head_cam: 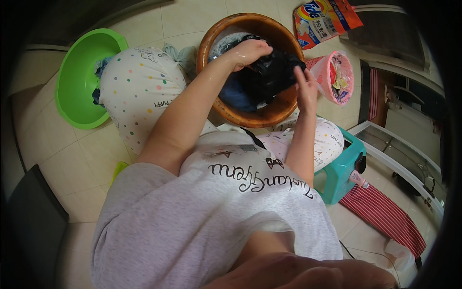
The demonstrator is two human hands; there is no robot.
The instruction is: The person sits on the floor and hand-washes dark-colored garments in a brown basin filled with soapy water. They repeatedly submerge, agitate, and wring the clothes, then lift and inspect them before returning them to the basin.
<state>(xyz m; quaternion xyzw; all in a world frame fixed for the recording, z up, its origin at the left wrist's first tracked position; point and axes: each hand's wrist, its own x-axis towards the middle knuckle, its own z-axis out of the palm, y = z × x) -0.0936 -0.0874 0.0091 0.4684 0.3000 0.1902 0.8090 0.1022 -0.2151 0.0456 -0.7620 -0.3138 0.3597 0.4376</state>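
A round brown basin stands in front of me between my knees, with sudsy water along its far left side. Bunched wet black cloth fills much of it. My left hand is over the basin, fingers curled on the upper part of this cloth. At the right rim, my right hand grips the cloth's right end with its fingers. Dark blue fabric lies lower in the basin, partly under the black cloth.
A green plastic tub holding some blue cloth sits left. Right of the basin are an orange Tide detergent bag and a pink lined wastebasket. A teal plastic stool stands by my right knee, near red striped fabric.
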